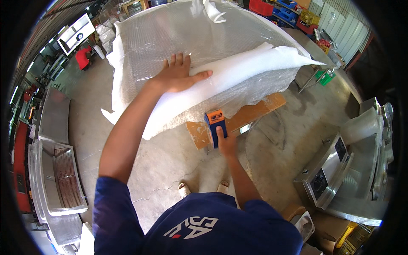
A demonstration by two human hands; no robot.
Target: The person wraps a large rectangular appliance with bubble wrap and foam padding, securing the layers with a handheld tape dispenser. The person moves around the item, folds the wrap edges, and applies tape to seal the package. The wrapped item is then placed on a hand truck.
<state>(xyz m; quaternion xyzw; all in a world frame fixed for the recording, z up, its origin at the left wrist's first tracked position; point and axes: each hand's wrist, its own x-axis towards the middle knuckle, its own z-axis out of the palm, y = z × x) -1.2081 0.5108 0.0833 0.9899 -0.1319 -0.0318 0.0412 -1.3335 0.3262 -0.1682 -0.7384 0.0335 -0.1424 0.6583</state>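
Note:
A large, flat-topped load wrapped in clear bubble wrap (148, 46) stands in front of me. Along its near edge lies a folded strip of white foam sheet (246, 66). My left hand (176, 78) rests flat across the foam and the wrap, fingers spread, holding nothing. Lower and to the right, my right hand (227, 142) grips a blue-and-orange tape dispenser (216, 121), thumb on its near face. The dispenser is just below the hanging edge of the wrap, by a brown wooden board (265, 106) under the load. Whether it touches the wrap I cannot tell.
Metal units with perforated panels (63, 170) stand at the left. Stainless steel units (325, 170) and a cardboard box (327, 227) are at the right. A person in red (83, 57) crouches at the far left. Coloured bins (284, 15) sit at the back right.

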